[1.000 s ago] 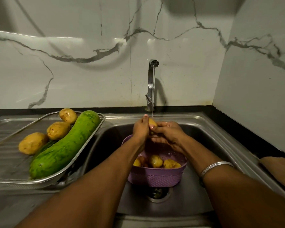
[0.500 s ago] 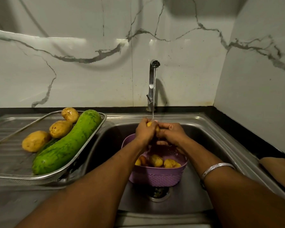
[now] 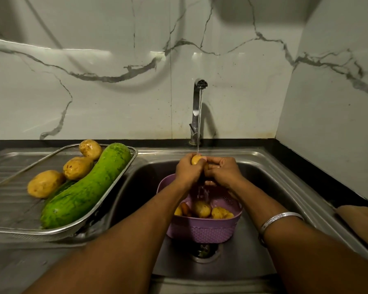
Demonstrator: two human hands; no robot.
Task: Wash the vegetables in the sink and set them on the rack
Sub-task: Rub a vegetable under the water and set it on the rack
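Rinsing a potato, now closed in tighter under the tap stream.

Left hand (image 3: 188,169) and right hand (image 3: 222,169) curled together round small potato (image 3: 196,160), more enclosed than a second ago; scrubbing under way, above purple basket (image 3: 202,229) in sink (image 3: 270,172). Three potatoes (image 3: 44,183) and a green gourd (image 3: 83,192) on rack (image 3: 123,172) at bench's left end. Marble-look walls behind, steel tap (image 3: 197,111) running.

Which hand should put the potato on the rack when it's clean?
Probably the left hand. It already grips the small yellow potato under the running tap, and the wire metal rack lies on its side. The right hand would have to cross over.
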